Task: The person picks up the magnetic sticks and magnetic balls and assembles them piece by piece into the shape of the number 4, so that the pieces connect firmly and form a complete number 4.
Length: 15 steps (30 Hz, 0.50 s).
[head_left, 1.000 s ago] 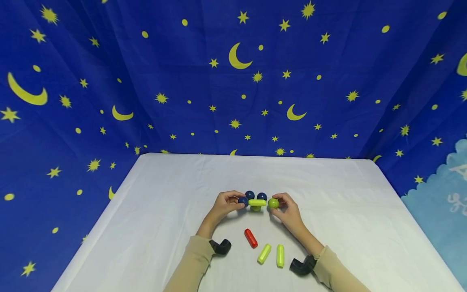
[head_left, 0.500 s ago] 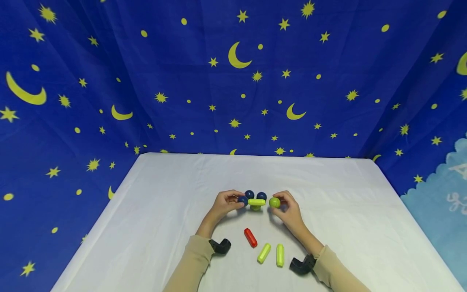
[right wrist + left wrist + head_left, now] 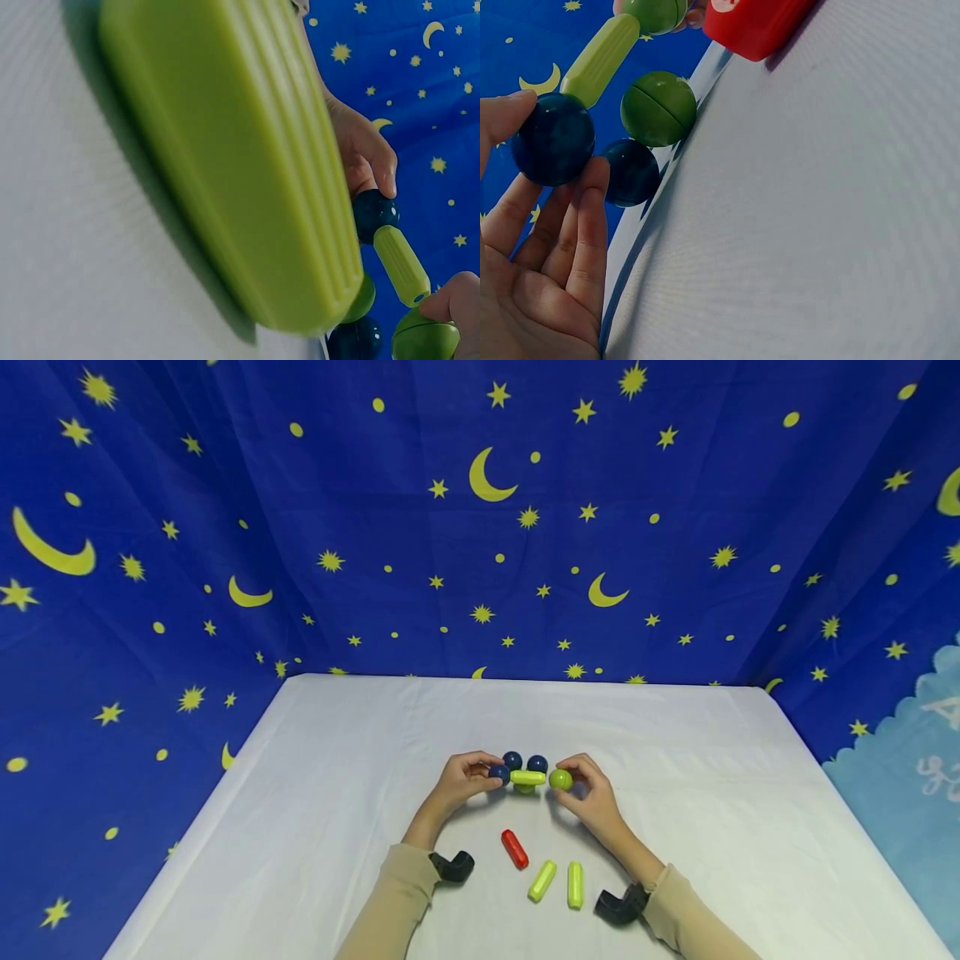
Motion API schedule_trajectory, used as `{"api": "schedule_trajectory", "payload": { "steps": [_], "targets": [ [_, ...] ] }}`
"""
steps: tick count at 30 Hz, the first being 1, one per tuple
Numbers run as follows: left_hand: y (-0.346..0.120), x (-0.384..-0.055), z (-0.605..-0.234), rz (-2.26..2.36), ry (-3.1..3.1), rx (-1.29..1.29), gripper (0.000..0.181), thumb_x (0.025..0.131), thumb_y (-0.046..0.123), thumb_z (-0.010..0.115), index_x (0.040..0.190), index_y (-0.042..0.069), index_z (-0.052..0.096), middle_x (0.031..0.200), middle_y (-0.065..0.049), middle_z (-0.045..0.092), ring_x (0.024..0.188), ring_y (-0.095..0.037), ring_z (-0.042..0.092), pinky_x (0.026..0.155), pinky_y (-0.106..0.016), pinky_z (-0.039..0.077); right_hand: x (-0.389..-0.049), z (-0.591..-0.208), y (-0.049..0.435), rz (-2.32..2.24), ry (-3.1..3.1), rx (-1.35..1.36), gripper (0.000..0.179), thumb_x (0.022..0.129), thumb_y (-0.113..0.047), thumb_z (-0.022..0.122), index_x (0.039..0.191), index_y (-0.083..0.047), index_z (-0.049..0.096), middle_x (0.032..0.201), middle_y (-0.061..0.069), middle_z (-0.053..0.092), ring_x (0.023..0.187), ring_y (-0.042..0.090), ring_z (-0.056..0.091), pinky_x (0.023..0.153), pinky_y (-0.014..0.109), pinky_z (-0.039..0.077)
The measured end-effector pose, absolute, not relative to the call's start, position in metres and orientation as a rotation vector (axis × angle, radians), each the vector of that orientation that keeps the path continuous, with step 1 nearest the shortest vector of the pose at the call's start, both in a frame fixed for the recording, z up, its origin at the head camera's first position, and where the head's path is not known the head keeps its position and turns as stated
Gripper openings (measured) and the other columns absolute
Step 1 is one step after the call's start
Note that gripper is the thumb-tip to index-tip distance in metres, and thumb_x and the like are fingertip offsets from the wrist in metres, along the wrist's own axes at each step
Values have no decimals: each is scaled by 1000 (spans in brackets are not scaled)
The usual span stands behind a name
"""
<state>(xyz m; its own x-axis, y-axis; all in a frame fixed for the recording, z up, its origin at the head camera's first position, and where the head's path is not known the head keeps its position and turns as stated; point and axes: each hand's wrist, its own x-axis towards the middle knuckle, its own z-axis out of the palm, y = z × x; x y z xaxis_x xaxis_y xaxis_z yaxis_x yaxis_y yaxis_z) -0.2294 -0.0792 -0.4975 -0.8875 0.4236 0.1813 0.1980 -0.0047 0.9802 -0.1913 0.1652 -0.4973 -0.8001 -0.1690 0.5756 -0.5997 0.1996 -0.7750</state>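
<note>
My left hand [image 3: 459, 779] pinches a dark blue ball [image 3: 553, 139] between thumb and fingertips. From that ball a yellow-green ridged rod [image 3: 528, 778] extends toward the right. A green ball [image 3: 560, 779] is pinched in my right hand [image 3: 597, 792], close to the rod's free end, where a small dark hole [image 3: 418, 298] shows in the right wrist view. Below the rod sits another green ball [image 3: 658, 109], mostly hidden by it in the head view. Just behind are two more dark blue balls [image 3: 513, 760].
Nearer the person, a red rod [image 3: 515, 849] and two yellow-green rods [image 3: 542, 881] lie loose on the white-covered table [image 3: 360, 827]. One yellow-green rod [image 3: 232, 165] fills much of the right wrist view. A blue star-and-moon curtain [image 3: 420, 543] stands behind the table.
My right hand first drew the green ball slightly right, then brought it back left, closer to the rod's end. The left hand stays nearly still, holding the blue ball.
</note>
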Motion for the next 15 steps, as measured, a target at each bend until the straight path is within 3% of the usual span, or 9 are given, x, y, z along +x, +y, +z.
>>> {"api": "schedule_trajectory", "payload": {
  "steps": [6, 15],
  "targets": [
    [-79, -230, -498, 2015, 2050, 671, 31, 80, -10, 66, 108, -19, 59, 82, 5, 67, 69, 0, 62, 65, -13, 55, -192, -499, 165, 1643, -2121, 743, 33, 69, 20, 68, 100, 17, 57, 93, 25, 56, 87, 11, 56, 77, 14, 51],
    [-78, -230, -499, 1995, 2068, 682, 32, 79, -11, 66, 109, -20, 59, 87, -11, 69, 70, -1, 62, 66, -14, 55, -192, -499, 164, 1626, -2135, 754, 33, 69, 20, 69, 100, 17, 58, 93, 24, 57, 86, 8, 56, 75, 13, 51]
  ]
}}
